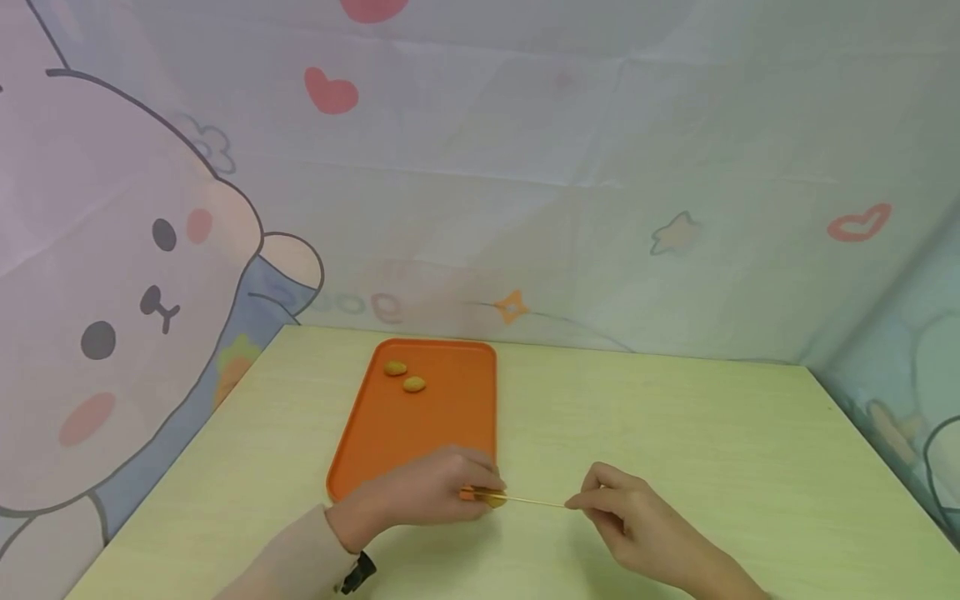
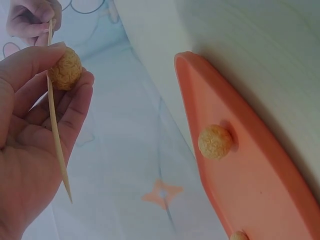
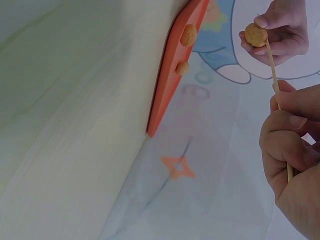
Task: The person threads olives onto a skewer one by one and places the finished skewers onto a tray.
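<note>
My left hand (image 1: pixel 438 487), over the tray's near right corner, pinches a wrinkled golden-brown ball (image 2: pixel 68 70) between thumb and fingers; it looks like a fried puff. To the right, my right hand (image 1: pixel 633 521) pinches a thin wooden skewer (image 1: pixel 536 502) between thumb and fingertips. The skewer reaches across to the left hand. In the left wrist view it runs along the ball's side, and its pointed end sticks out past the palm. The right wrist view shows the ball (image 3: pixel 256 35) at the skewer's far part, with the other end inside the right fist.
An orange tray (image 1: pixel 450 417) lies on the pale wooden table (image 1: pixel 637 425), left of its middle. Two more golden-brown balls, one farther back (image 1: pixel 395 367) and one closer (image 1: pixel 414 384), sit on it. Behind the table hangs a printed cloth (image 1: pixel 525 167). A dark strap (image 1: pixel 356 572) is at the left wrist.
</note>
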A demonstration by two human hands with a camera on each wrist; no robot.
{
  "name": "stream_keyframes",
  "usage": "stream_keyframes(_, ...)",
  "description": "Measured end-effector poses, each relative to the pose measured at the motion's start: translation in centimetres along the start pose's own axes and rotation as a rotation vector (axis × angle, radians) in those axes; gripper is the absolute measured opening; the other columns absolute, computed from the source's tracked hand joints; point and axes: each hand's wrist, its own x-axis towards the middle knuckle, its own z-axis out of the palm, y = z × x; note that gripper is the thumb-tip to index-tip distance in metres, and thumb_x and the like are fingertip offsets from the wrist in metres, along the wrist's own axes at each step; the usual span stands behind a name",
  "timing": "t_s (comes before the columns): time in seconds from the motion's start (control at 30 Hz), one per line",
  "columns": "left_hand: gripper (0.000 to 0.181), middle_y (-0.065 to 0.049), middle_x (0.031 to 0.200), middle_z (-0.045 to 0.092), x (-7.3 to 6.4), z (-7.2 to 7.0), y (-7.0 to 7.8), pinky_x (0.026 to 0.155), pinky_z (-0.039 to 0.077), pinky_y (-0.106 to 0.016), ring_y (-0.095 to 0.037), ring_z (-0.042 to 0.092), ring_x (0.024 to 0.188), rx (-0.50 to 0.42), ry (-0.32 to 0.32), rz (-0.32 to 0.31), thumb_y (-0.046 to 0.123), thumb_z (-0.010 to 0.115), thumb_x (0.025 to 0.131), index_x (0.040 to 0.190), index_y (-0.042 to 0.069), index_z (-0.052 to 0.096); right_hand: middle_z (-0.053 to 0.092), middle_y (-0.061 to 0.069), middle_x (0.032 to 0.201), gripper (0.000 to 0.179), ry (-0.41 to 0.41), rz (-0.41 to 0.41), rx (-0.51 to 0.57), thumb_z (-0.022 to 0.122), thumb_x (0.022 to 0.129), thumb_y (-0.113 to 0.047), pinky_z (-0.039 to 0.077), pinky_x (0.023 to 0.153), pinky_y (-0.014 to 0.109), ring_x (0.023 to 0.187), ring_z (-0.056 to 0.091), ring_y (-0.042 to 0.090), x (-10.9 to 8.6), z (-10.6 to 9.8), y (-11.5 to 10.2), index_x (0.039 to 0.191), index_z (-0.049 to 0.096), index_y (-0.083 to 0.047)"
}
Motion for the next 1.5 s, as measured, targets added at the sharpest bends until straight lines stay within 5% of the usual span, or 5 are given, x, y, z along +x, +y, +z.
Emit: stream_keyframes(1.5,0.014,-0.003,0.089,0.066,2.6,1.7,1.0,0.073,0.047,-0.008,-0.001,0.057,0.077,0.010,-0.005,0.106,-0.002,0.067,0.086,0.099,0.001,0.072,0.050,-0.005,0.084,0.036,-0.008,-0.017,0.032,0.059,0.077,0.023,0.043,0.061,0.006,0.069,0.045,-0.001,0.9,1.6,-0.3,0.095,0.073,-0.004)
